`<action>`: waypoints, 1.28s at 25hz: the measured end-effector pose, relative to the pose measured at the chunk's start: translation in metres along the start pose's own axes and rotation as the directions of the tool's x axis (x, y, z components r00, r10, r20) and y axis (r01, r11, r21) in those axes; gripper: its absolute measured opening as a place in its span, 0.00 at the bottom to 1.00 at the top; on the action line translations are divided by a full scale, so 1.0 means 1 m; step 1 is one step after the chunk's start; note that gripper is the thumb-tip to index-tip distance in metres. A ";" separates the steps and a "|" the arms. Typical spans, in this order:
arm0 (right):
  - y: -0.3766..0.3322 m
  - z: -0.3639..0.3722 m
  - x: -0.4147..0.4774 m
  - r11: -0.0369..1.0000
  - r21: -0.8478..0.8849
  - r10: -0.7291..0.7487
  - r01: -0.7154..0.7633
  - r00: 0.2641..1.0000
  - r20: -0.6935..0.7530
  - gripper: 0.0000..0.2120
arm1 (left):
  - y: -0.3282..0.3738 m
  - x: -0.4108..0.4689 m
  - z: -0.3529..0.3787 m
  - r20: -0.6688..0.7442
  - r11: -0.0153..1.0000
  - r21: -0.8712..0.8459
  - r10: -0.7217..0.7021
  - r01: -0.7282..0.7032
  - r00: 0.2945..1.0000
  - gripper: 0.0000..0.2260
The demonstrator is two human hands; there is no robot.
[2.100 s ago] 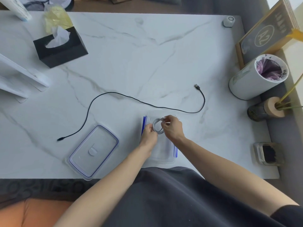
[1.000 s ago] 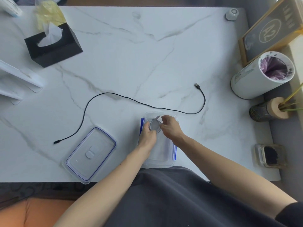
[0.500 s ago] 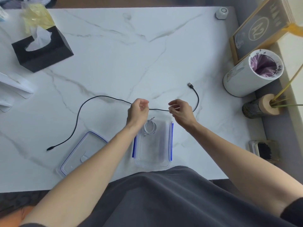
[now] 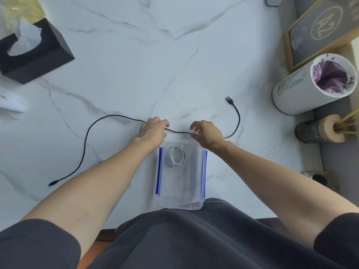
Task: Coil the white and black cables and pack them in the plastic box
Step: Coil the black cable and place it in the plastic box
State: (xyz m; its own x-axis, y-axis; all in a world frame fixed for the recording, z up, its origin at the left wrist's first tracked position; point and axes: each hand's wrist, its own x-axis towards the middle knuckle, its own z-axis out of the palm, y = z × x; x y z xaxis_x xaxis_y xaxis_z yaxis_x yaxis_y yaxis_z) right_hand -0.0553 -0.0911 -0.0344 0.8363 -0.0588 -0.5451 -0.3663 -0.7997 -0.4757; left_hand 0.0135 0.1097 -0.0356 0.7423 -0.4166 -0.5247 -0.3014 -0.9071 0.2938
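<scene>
**Black cable taken up for coiling, white coil already boxed**

Nearest to us, at the front edge of the marble counter (image 4: 174, 55), stands the open plastic box (image 4: 181, 200) with blue clips along both long sides. The white cable (image 4: 177, 156) lies coiled inside it, toward the far end; we judge this half of the task done. Just beyond the box, both hands meet the black cable (image 4: 87, 136), which lies uncoiled across the counter. Our left hand (image 4: 153, 131) is closed over the cable, fingers curled down upon it. Our right hand (image 4: 206, 133) pinches the cable between thumb and forefinger, the other fingers loosely spread. A short span of cable runs between the two hands. From the left hand it sweeps out in a long arc to a small plug near the counter's front left; from the right hand it loops farther away to the larger plug (image 4: 229, 100). Beyond that lie a black tissue box (image 4: 37, 55) at far left and a white bin (image 4: 310, 84) at far right.

The step in hand is the start of coiling the black cable. The next move, in our judgement, calls for forming loops small enough to sit beside the white coil.
</scene>
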 end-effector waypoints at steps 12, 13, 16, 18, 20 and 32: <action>-0.008 -0.010 0.016 0.994 0.065 0.084 -0.083 0.996 -0.017 0.11 | -0.036 -0.002 0.004 -0.040 0.989 0.150 0.022 -0.016 0.999 0.13; -0.009 -0.015 0.015 0.985 0.140 0.113 -0.100 0.990 -0.088 0.10 | -0.041 -0.007 0.001 -0.053 0.992 0.123 0.016 -0.009 0.998 0.14; -0.007 -0.033 0.010 0.934 0.332 0.231 -0.132 0.932 -0.279 0.08 | -0.058 -0.032 -0.010 -0.122 0.999 -0.042 -0.014 0.009 0.992 0.14; -0.006 -0.043 0.004 0.913 0.381 0.282 -0.144 0.899 -0.336 0.09 | -0.065 -0.053 -0.018 -0.172 0.991 -0.130 -0.040 0.018 0.984 0.13; -0.010 -0.046 -0.007 0.948 0.290 0.237 -0.135 0.904 -0.355 0.08 | -0.064 -0.076 -0.027 -0.218 0.983 -0.184 -0.039 -0.002 0.975 0.12; -0.120 -0.064 -0.079 0.830 -0.499 -0.505 0.248 0.713 -0.486 0.38 | -0.022 -0.144 -0.095 -0.531 0.959 -0.068 0.197 -0.274 0.824 0.13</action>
State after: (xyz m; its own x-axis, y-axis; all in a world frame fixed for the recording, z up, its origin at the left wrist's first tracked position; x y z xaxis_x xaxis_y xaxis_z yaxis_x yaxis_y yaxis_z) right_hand -0.0512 -0.0284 0.1101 0.9797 0.0717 0.1870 0.1069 -0.9768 -0.1857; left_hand -0.0303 0.1959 0.1092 0.8701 -0.4903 0.0503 -0.4516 -0.7522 0.4799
